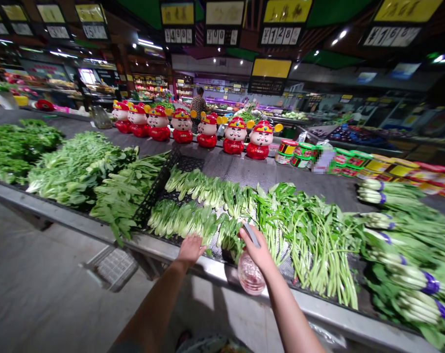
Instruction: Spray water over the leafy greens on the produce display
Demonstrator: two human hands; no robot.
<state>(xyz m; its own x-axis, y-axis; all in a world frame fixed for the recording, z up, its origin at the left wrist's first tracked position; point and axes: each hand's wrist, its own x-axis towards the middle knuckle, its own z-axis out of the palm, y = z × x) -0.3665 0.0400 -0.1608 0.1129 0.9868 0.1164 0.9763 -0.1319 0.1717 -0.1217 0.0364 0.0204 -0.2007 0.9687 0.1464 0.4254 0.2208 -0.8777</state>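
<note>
My right hand (257, 252) is wrapped round the neck of a spray bottle (251, 275) with a grey trigger top and a round, clear pinkish body. The bottle is over the stall's front rim, its nozzle toward the greens. My left hand (190, 249) rests with fingers stretched at the front ends of the near row of bok choy (185, 219), touching them. A second row of bok choy (211, 190) lies behind. Just right of the bottle spreads a pile of long-stemmed leafy greens (318, 235).
A metal rim (152, 247) runs along the stall front. Left are more greens (75, 166) past a black crate wall (158, 186); right, purple-taped bundles (409, 264). Red figurines (182, 126) and stacked tubs (303, 153) line the back. A grey crate (112, 267) sits below. A person (198, 105) stands beyond.
</note>
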